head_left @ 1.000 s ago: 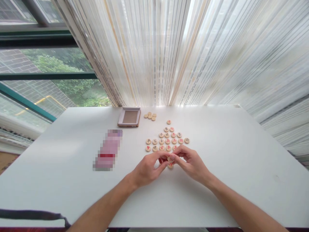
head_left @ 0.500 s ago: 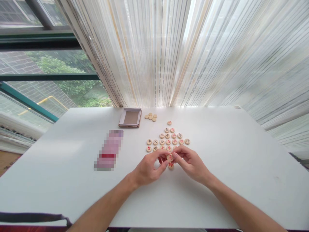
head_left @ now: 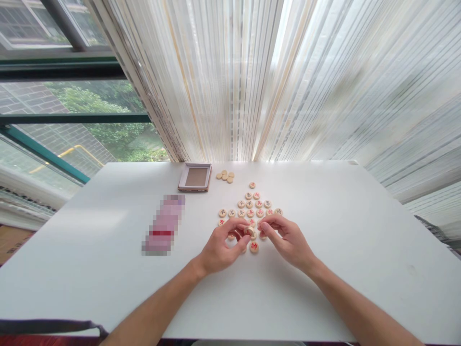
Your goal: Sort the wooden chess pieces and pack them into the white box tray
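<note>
My left hand [head_left: 224, 244] pinches a round wooden Chinese chess piece [head_left: 249, 231] between thumb and fingertips, tilted and raised over other pieces. My right hand [head_left: 288, 241] is just to the right, thumb and forefinger slightly apart, with no piece visible in its grasp. Under and between the hands lie more chess pieces, partly hidden by the fingers. A piece with a red character [head_left: 254, 247] rests on the table nearest me. Beyond the hands, pieces with red and black characters form rows that narrow to a single piece [head_left: 252, 185] at the far end.
A small group of blank-looking pieces [head_left: 224, 177] sits near the far edge of the white table [head_left: 360, 269]. To their left is a shallow open box [head_left: 195, 178]. A blurred pink item [head_left: 163, 225] lies at left. Striped curtains [head_left: 230, 86] hang behind.
My right hand has let go of the chess piece and drawn slightly right. The piece, now only in my left hand, has tilted and shifted a little left.
</note>
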`<state>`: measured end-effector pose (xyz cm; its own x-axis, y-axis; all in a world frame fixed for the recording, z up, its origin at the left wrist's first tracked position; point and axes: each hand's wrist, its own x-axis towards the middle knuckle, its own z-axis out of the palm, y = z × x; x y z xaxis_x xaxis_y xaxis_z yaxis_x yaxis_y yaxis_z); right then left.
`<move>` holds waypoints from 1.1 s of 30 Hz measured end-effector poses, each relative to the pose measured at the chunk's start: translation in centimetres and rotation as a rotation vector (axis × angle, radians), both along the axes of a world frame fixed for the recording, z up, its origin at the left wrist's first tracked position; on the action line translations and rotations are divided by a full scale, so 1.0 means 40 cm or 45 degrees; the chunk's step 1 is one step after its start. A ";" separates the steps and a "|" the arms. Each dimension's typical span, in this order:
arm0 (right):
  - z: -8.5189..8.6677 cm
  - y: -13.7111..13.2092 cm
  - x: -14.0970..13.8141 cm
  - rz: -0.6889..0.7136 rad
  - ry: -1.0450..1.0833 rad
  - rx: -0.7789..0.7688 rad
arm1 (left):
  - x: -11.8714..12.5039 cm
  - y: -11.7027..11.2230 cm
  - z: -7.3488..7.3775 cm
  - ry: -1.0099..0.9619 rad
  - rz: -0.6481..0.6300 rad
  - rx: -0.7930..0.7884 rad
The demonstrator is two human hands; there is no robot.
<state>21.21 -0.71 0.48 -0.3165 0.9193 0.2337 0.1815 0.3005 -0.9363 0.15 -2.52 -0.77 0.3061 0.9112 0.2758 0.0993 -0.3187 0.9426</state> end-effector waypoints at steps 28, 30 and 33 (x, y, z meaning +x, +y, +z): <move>-0.007 -0.001 -0.001 0.008 -0.124 0.069 | -0.009 0.026 0.004 -0.298 0.112 -0.465; -0.008 0.000 -0.003 0.004 -0.111 0.073 | -0.010 0.026 -0.001 -0.292 0.103 -0.471; -0.008 0.000 -0.007 0.031 -0.082 0.086 | -0.013 0.024 -0.009 -0.283 0.035 -0.468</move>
